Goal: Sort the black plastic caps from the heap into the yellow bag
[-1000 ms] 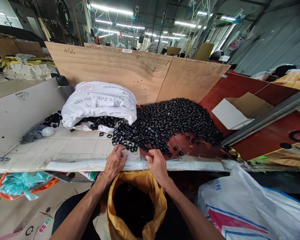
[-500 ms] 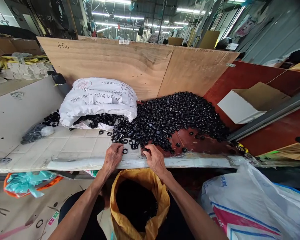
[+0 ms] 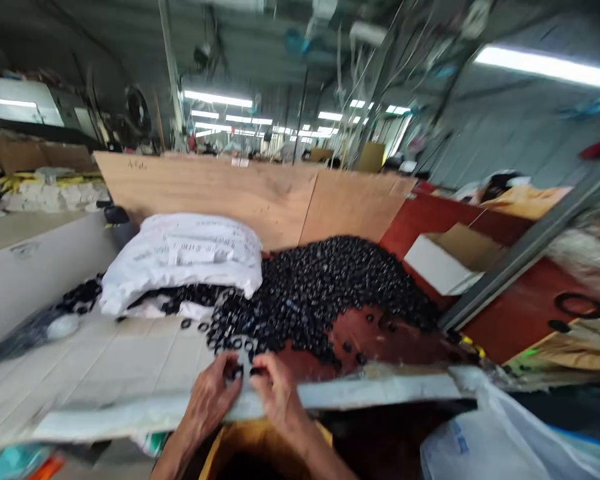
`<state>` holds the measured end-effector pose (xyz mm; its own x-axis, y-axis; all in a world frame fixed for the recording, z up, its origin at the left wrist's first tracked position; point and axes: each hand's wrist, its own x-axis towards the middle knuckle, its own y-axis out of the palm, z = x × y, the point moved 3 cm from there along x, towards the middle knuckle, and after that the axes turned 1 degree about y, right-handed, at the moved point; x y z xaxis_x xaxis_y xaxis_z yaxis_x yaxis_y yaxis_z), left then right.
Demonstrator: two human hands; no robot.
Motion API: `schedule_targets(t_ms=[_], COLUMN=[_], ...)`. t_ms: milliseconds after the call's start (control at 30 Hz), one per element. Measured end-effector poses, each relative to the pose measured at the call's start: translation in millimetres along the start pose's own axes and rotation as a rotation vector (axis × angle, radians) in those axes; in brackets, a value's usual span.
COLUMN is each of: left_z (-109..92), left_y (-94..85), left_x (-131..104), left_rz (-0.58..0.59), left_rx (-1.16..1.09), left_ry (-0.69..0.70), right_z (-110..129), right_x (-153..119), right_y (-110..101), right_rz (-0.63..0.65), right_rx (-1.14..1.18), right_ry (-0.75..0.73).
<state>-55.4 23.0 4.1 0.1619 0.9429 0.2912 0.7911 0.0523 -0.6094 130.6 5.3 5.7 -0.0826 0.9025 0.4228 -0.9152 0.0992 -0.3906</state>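
I see both hands moved closer | left hand [image 3: 207, 400] and right hand [image 3: 279, 393] now together, pinching small black plastic rings [image 3: 237, 370] | big ring heap [image 3: 330, 293] just beyond | worktop [image 3: 105, 360] edge under hands

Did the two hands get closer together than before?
Yes. The left hand and right hand have come together at the near edge of the ring pile, almost touching.

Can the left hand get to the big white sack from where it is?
Probably yes. The left hand is at the table edge, and only bare tiles and a few loose black rings lie before the white sack.
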Motion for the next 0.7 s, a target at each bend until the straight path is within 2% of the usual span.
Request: schedule_targets(t_ms=[100, 233, 367, 500, 700], left_z=[20.8, 35.1, 32.2, 27.1, 21.6], left_y=[6.1, 16.1, 20.5, 17.7, 7.1], left_x=[4.8, 9.0, 4.5, 3.5, 4.6], left_rz=[-0.005, 0.04, 0.029, -0.025, 0.066], left_rx=[-0.058, -0.211, -0.332, -0.408, -0.343], left_ry=[-0.033, -0.04, -0.058, -0.051, 0.014], right_z=[-7.3, -13.2, -16.3, -23.6, -23.2], right_x=[8.2, 14.0, 12.2, 13.6, 14.5], right_y=[23.8, 30.1, 28.5, 28.2, 27.9], right_rz=[-0.014, -0.021, 0.012, -0.047, -0.026], right_rx=[0.022, 0.035, 0.016, 0.052, 0.108], right_ry=[-0.049, -0.141, -0.133, -0.072, -0.075])
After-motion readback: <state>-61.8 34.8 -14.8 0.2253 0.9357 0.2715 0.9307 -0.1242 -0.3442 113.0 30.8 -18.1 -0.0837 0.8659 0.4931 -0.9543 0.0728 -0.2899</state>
